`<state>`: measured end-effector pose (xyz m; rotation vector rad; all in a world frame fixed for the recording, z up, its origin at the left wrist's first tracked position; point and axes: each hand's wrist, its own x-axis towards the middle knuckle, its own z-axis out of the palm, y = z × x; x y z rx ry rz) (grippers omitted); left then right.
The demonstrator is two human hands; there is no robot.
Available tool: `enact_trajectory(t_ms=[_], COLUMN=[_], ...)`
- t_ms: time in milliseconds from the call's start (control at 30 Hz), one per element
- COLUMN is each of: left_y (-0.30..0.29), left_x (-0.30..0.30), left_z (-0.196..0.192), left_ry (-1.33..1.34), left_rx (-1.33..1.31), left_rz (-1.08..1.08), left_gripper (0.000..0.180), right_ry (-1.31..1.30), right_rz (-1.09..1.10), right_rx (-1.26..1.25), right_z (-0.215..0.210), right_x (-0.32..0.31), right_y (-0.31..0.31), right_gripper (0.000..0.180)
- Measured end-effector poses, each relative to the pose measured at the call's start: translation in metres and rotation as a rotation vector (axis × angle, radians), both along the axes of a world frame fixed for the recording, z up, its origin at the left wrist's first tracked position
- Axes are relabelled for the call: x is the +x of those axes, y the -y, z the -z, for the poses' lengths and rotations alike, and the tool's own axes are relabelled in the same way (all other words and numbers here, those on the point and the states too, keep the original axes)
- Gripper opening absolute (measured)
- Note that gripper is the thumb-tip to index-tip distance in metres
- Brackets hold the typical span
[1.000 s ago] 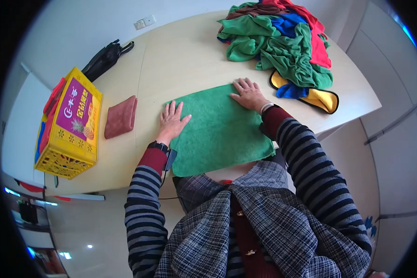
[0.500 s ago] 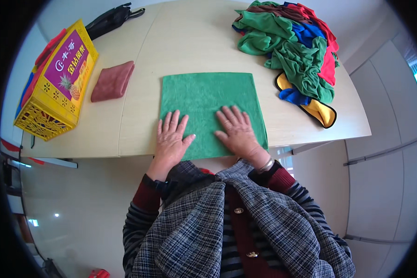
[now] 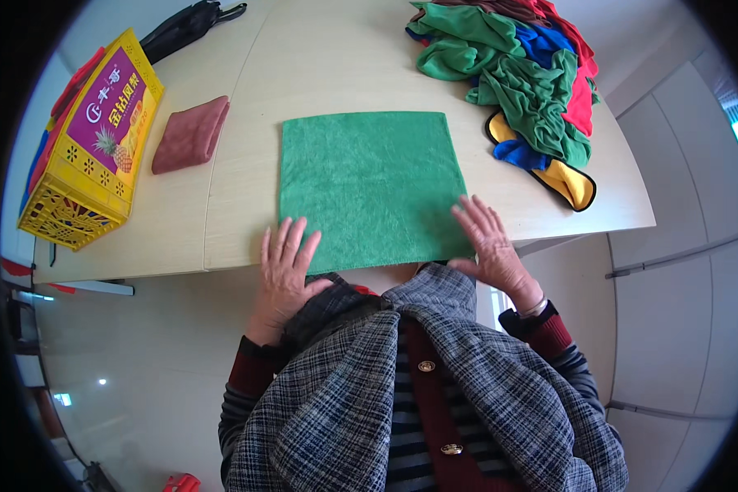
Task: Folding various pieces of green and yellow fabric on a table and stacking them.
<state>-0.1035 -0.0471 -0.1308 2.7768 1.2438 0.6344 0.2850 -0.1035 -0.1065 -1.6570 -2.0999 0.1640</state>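
The green cloth (image 3: 367, 187) lies flat and square on the counter (image 3: 221, 205), its near edge at the counter's rim by your body. Your left hand (image 3: 283, 275) and right hand (image 3: 492, 246) rest flat on its near corners, fingers spread, gripping nothing. It looks smoothed but not yet folded. A folded reddish cloth (image 3: 190, 134) sits to the left beside a yellow basket (image 3: 90, 148); a heap of coloured cloths (image 3: 521, 74) waits at the right. The floor below is pale and glossy.

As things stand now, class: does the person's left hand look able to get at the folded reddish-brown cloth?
Probably yes. The left hand rests at the green cloth's near left corner, and only bare table lies between it and the folded reddish-brown cloth.
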Motion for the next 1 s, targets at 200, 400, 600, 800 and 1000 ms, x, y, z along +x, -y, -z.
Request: enact_trajectory(t_ms=[200,400,600,800,1000], left_y=[-0.005,-0.006,-0.007,-0.059,-0.189], left_x=[-0.02,-0.024,-0.031,-0.037,0.001], left_z=[0.029,0.006,-0.03,-0.06,-0.015], left_ry=[0.034,0.108,0.292,0.626,0.795], left_rx=[0.214,0.211,-0.129,-0.677,-0.527], left_rz=[0.013,0.057,-0.008,-0.329,-0.173], left_gripper=[0.057,0.03,0.024,0.016,0.016], right_ry=[0.237,0.19,-0.151,-0.403,-0.549], right_rz=[-0.197,-0.209,-0.149,-0.046,0.091], right_rx=[-0.012,0.042,-0.065,-0.374,-0.383], right_z=[0.003,0.004,-0.029,-0.068,-0.008], right_x=[0.005,0.008,0.009,0.027,0.037], right_y=[-0.006,0.002,0.0,-0.063,-0.158], right_gripper=[0.069,0.058,0.037,0.019,0.025])
